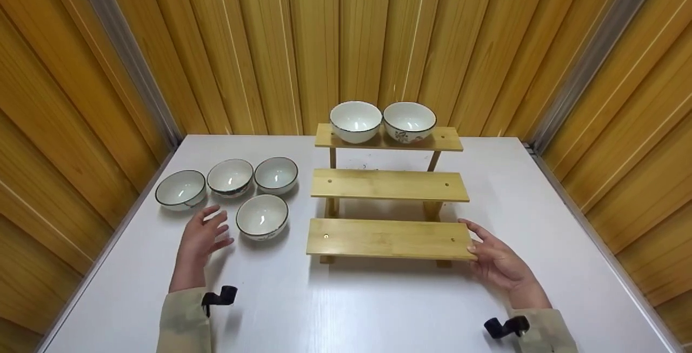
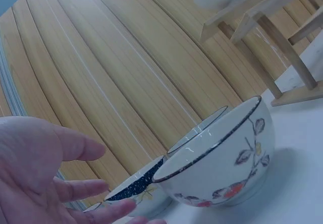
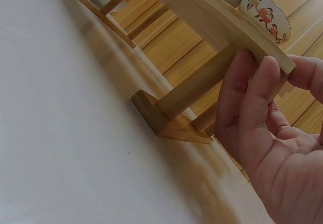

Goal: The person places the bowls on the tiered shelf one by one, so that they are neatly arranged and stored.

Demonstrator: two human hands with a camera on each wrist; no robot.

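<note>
A three-step wooden rack (image 1: 389, 238) stands on the white table. My right hand (image 1: 500, 264) grips the right end of its lowest board; in the right wrist view the fingers (image 3: 260, 93) curl under the board's edge. Two white bowls with dark rims, a left one (image 1: 356, 121) and a right one (image 1: 409, 122), sit side by side on the top board. My left hand (image 1: 203, 237) hovers with spread fingers and holds nothing, between a front bowl (image 1: 263, 218) and a far-left bowl (image 1: 181, 190). The left wrist view shows flowers on the nearest bowl (image 2: 222, 158).
Behind the front bowl stand two more bowls, a middle one (image 1: 231, 178) and a right one (image 1: 276, 175), left of the rack. The rack's middle board (image 1: 389, 184) is bare. Wood-patterned panels (image 1: 313, 45) wall in the table (image 1: 367, 310) at the back and sides.
</note>
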